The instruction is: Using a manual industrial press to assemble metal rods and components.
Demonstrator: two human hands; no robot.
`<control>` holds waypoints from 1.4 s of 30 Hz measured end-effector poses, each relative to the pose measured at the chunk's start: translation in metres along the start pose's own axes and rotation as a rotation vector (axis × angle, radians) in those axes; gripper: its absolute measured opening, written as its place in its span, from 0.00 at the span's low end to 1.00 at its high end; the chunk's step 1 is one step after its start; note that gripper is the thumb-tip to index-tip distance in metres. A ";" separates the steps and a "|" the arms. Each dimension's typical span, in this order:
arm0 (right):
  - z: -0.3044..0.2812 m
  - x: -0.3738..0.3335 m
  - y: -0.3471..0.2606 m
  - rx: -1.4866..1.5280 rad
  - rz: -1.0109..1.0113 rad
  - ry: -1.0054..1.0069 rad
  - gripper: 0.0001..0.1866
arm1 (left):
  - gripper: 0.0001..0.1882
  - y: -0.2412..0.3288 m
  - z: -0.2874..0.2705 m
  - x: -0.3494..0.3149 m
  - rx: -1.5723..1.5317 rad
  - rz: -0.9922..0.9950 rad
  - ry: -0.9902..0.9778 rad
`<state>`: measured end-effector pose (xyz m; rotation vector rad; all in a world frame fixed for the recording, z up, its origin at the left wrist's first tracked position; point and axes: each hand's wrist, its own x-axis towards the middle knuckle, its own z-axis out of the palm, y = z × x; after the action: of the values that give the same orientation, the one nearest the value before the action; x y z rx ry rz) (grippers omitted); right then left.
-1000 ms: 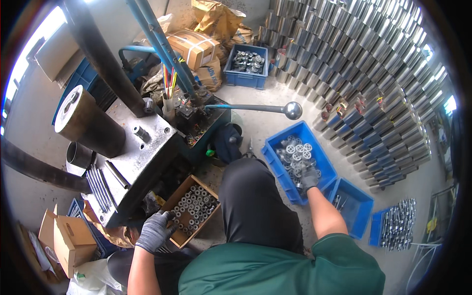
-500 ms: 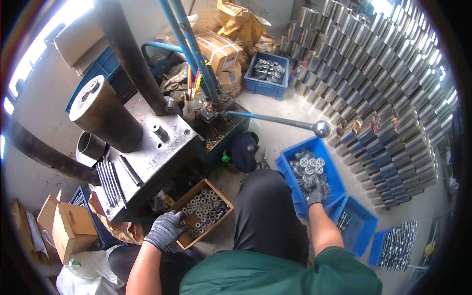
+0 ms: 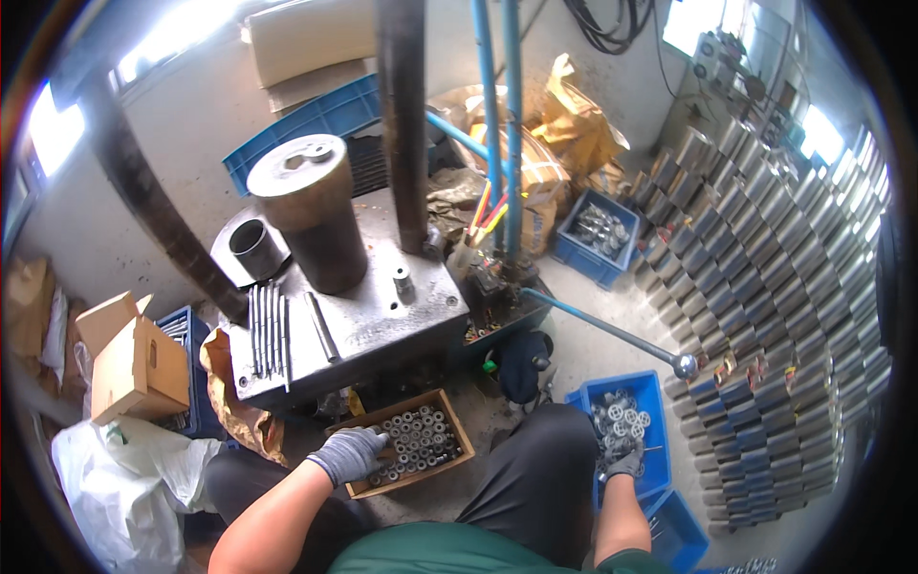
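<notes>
My left hand [image 3: 349, 456], in a grey knitted glove, reaches over the left edge of a shallow wooden box [image 3: 459, 460]. Its fingers are bent down at several small ring-shaped metal bearings [image 3: 413, 442]; whatever they may grip is hidden. At the right, my gloved right hand [image 3: 626, 464] is closed inside a blue plastic crate [image 3: 658, 390]. A thin metal rod [image 3: 653, 448] sticks out beside its fingers and seems held. Just beyond that hand lie round, spoked metal discs [image 3: 626, 421].
A steel press table [image 3: 382, 330] carries a tall metal cylinder [image 3: 311, 225] and several rods [image 3: 271, 330]. A blue lever with a ball end [image 3: 685, 365] juts out above the crate. Stacked metal tubes [image 3: 765, 383] line the right. Another blue crate [image 3: 684, 536] adjoins mine.
The view has swung left and up, so the scene sits farther right. My left hand has moved further over the bearings. A thin rod now shows at my right hand.
</notes>
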<state>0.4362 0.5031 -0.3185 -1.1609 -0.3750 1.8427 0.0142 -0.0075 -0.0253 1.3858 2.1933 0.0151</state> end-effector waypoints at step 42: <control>0.499 -0.399 -0.117 -1.729 -2.006 -1.412 0.17 | 0.06 0.064 -0.010 0.020 -1.934 -0.379 0.412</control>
<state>0.1435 0.3416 0.2377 0.4495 -2.7087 -0.3216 0.0564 0.0417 -0.0069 -0.1877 1.4002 1.7772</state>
